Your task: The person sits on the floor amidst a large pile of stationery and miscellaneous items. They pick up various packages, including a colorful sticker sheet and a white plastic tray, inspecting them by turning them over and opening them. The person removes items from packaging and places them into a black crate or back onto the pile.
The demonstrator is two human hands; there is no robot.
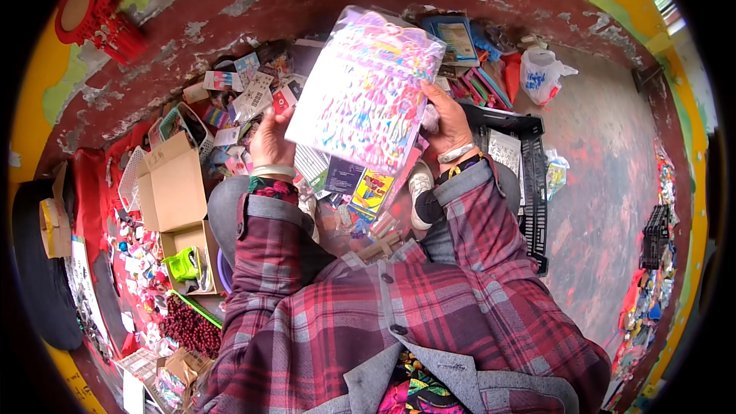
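Raised in front of me is a flat, clear plastic packet point(364, 92) with many small multicoloured shapes showing through its shiny front. My right hand point(448, 126) grips its right edge, thumb on the front. A small greyish-pink lump point(431, 119) shows by that palm; I cannot make out its kind. At the lower left edge, my left hand point(272, 142) has its fingers curled and its thumb against the packet. Below it, a yellow printed card point(372, 190) and a dark printed sheet point(345, 176) lie between my feet.
An open cardboard box point(173, 188) stands at left, with a bright green plastic item point(182, 264) in it. Dark red beads point(188, 327) lie nearer me. On the right are a black plastic crate point(533, 184) and a white plastic bag point(543, 77). Loose packets cover the floor along the wall.
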